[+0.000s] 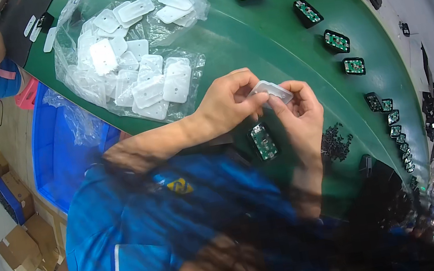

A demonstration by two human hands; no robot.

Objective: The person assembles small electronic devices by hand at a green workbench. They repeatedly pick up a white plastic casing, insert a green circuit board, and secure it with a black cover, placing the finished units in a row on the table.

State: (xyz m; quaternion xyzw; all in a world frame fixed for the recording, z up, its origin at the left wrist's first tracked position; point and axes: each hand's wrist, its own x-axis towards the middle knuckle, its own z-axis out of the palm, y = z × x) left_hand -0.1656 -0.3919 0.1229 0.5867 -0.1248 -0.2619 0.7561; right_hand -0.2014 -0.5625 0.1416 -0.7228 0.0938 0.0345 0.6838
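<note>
Green table (pixel 246 31) fills my view, and on it I see a clear bag (pixel 146 32) of white plates (pixel 149 91). The left hand (pixel 228 101) and right hand (pixel 302 113) each pinch one end of a single held plate (pixel 274 92), thumb against fingers, above the table. Nearer the body lies a circuit case (pixel 263 141); black bits (pixel 337 142) lie beside the right wrist.

The bare left forearm (pixel 153 145) is slanting, while the bare right forearm (pixel 309 177) is nearly upright; the bare left hand (pixel 226 103) and bare right hand (pixel 303 116) are close together, both in a pinching pose.
</note>
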